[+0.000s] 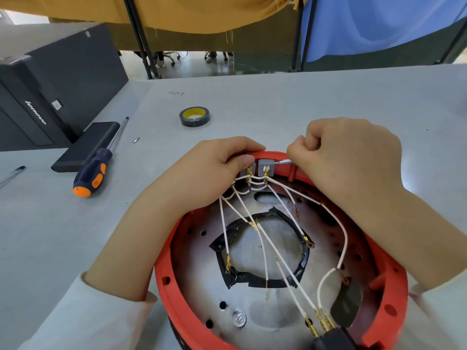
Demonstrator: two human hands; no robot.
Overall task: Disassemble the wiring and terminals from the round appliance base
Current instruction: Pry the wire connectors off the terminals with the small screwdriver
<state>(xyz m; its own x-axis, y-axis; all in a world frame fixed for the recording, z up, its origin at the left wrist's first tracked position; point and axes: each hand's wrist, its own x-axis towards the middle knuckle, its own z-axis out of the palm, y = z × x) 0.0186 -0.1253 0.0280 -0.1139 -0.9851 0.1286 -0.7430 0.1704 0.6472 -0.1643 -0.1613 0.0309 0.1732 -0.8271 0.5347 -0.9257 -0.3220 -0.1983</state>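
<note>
At the far left a black computer case [38,97] stands at the worktop's [278,102] edge, with a flat black box [86,147] lying just in front of it. A thin tool tip [12,173] pokes in from the left edge. A screwdriver [93,168] with a blue-and-orange handle lies across the box's corner, its shaft pointing away from the camera. A small screw [136,140] lies just right of the shaft. Further right and back, a roll of black tape [194,116] lies flat.

The round red base [164,279] sits at the near edge of the worktop, open side up, showing a perforated metal plate [199,286] with a black-rimmed central opening. The left hand [202,173] reaches over the far-left rim, fingers curled, thumb and fingertips pinched at a grey terminal block [246,173] on the far wall; whether it grips the block or the wires there I cannot tell. A second grey block [265,168] sits just beside it. White wires [265,248] fan from both blocks toward the camera, ending in brass terminals [321,322], several plugged into a black connector [331,339] at the near rim, others hanging loose over the plate.

The right hand [348,160] is closed in a loose fist over the far-right rim, pinching a small metal tool [284,161] whose tip touches the second block. Both sleeves are pale.
</note>
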